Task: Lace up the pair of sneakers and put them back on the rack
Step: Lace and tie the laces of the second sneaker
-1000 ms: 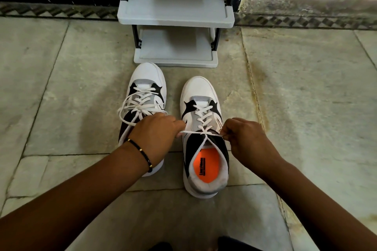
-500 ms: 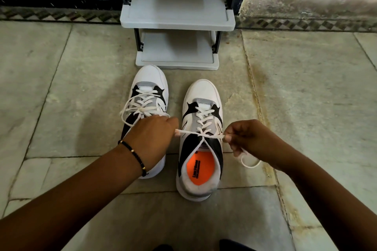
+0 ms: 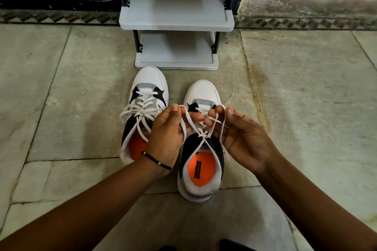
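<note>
Two white, black and grey sneakers with orange insoles stand side by side on the stone floor, toes toward the rack. The left sneaker [image 3: 150,87] carries a tied white bow. Over the right sneaker [image 3: 201,169] I hold both hands palm up. My left hand [image 3: 166,134] pinches a loop of the white lace [image 3: 204,134], and my right hand [image 3: 242,136] pinches the other loop. The two loops cross above a knot at the top eyelets. My fingers hide the middle of the lacing.
A grey shoe rack [image 3: 176,24] with black posts stands just beyond the toes, both visible shelves bare. A dark patterned border runs along the wall base behind it. Stone slabs spread left and right of the shoes.
Both hands have turned palm up and come together over the right sneaker. The lace ends, pulled taut sideways before, are now folded into two loops held up and crossed.
</note>
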Demonstrator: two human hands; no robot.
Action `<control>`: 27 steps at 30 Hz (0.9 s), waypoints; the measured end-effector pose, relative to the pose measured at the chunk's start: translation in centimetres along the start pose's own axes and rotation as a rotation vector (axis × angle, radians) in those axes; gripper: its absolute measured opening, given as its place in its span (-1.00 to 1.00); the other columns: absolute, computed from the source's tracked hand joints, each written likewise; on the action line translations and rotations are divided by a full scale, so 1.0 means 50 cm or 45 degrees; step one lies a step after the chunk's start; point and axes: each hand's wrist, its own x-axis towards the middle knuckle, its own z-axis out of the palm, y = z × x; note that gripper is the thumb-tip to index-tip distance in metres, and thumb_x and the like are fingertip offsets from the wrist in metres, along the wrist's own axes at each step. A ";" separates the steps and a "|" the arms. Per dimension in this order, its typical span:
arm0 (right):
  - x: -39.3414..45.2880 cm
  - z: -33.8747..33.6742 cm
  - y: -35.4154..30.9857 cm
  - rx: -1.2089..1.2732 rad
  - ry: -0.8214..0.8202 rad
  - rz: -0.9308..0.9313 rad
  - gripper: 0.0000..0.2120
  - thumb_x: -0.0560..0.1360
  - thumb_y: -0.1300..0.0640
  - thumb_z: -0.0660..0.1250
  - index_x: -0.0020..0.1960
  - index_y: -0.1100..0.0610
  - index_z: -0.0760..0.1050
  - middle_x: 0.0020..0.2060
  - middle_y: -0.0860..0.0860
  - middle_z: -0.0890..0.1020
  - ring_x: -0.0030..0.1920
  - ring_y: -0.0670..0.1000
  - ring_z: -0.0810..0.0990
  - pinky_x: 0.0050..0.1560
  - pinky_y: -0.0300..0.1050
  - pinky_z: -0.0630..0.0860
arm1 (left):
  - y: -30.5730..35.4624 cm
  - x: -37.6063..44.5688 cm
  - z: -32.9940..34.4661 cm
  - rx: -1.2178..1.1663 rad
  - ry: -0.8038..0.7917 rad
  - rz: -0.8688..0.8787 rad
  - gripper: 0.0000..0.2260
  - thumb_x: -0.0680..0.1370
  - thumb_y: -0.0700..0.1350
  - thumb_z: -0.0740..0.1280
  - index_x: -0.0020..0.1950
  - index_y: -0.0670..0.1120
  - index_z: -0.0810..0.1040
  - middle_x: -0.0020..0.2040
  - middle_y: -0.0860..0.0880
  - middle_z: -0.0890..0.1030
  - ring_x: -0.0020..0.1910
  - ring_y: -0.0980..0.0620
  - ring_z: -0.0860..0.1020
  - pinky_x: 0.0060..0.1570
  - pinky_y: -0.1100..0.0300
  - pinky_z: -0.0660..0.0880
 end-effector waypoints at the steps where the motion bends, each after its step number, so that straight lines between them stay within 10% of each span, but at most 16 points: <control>1: 0.001 0.006 0.001 0.002 0.008 0.002 -0.83 0.43 0.21 0.25 -0.08 0.23 0.59 -0.18 0.12 0.69 -0.16 0.06 0.68 -0.08 -0.10 0.63 | -0.004 0.000 0.002 -0.071 0.004 -0.003 -0.74 0.61 -0.15 0.01 -0.20 -0.17 0.39 -0.44 -0.06 0.63 -0.36 0.01 0.64 -0.31 0.16 0.62; 11: 0.022 0.009 0.016 -0.174 0.044 -0.062 -0.68 0.50 0.35 0.19 0.24 0.32 0.46 -0.17 0.14 0.60 -0.33 -0.01 0.55 -0.31 -0.20 0.55 | -0.038 0.019 -0.025 0.291 -0.134 0.132 -0.71 0.57 -0.31 0.10 0.09 0.01 0.48 -0.30 0.01 0.52 -0.40 0.14 0.45 -0.28 0.28 0.48; 18: 0.026 0.024 0.023 -0.445 0.082 -0.129 -0.63 0.53 0.44 0.09 0.12 0.14 0.56 -0.22 0.07 0.61 -0.34 -0.05 0.44 -0.32 -0.27 0.43 | -0.048 0.021 -0.024 0.621 -0.148 0.286 -0.70 0.58 -0.32 0.11 0.23 -0.03 0.39 -0.19 -0.04 0.55 -0.38 0.21 0.45 -0.33 0.36 0.44; 27: 0.037 0.034 0.022 -0.310 0.262 -0.171 -0.76 0.48 0.47 0.18 0.09 0.32 0.48 -0.35 0.17 0.60 -0.47 0.02 0.51 -0.41 -0.14 0.56 | -0.060 0.015 -0.032 0.775 -0.255 0.414 -0.82 0.53 -0.23 0.14 0.04 0.05 0.34 -0.29 0.01 0.60 -0.36 0.13 0.50 -0.23 0.34 0.47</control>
